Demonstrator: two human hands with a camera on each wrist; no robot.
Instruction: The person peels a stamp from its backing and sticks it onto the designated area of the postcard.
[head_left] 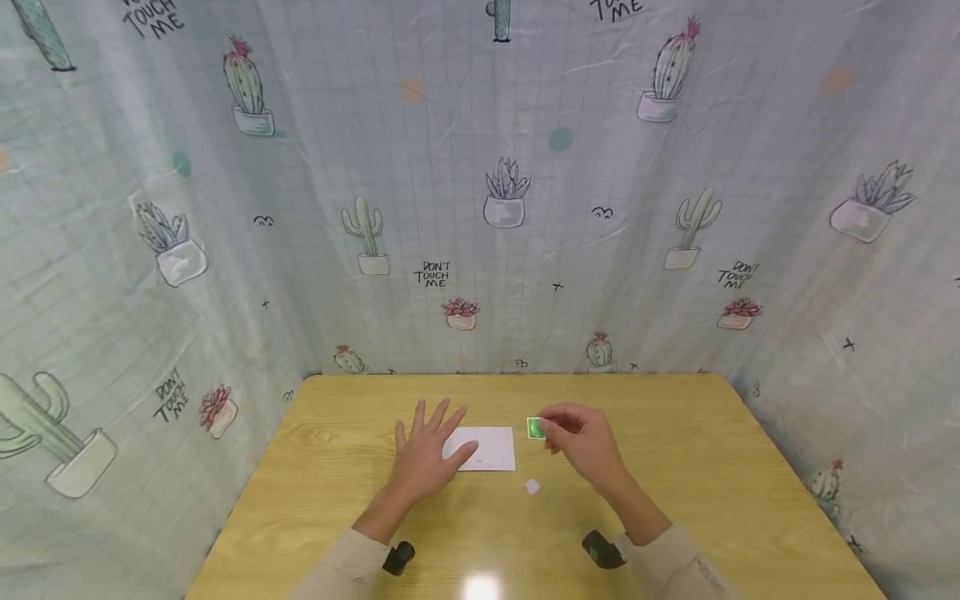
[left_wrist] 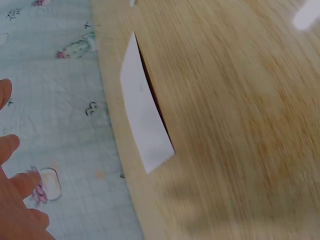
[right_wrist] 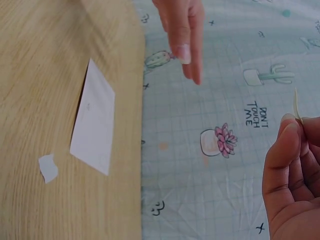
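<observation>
A small green stamp with a white border is pinched between the thumb and fingers of my right hand, raised over the table. In the right wrist view the stamp appears edge-on as a thin, slightly curved strip. A white envelope with faint small print lies flat to the left of it. My left hand has its fingers spread and holds nothing. From the head it overlaps the envelope's left end, but the right wrist view shows the left hand raised apart from the envelope.
A small white paper scrap lies on the wooden table, near the envelope's lower right corner. A cactus-print curtain hangs behind the table and along both sides. Light glares off the table's front.
</observation>
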